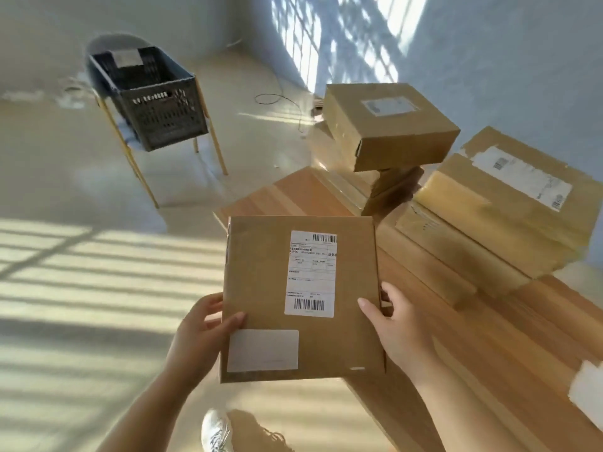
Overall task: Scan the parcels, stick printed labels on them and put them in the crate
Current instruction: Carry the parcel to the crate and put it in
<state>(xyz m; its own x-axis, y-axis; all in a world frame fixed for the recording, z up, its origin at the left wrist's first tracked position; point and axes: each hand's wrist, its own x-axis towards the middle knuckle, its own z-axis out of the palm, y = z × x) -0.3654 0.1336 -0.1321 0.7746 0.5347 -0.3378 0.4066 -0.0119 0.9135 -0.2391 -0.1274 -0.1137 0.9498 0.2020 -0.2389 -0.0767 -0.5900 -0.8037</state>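
A person holds a flat cardboard parcel (303,298) in front of the body with both hands, above the near corner of the wooden tabletop (489,337). The left hand (199,334) grips its left edge, thumb on the top face and fingers underneath. The right hand (398,327) grips the right edge the same way. A printed label (311,274) with barcodes sits on the parcel's upper right part, and a blank white label (262,350) lies near its lower left corner. A dark plastic crate (153,96) rests on a chair with yellow legs (130,158), well apart on the floor side, and holds a labelled parcel inside. More cardboard boxes (391,125) are stacked at the far side of the tabletop. A white shoe (217,430) shows below.
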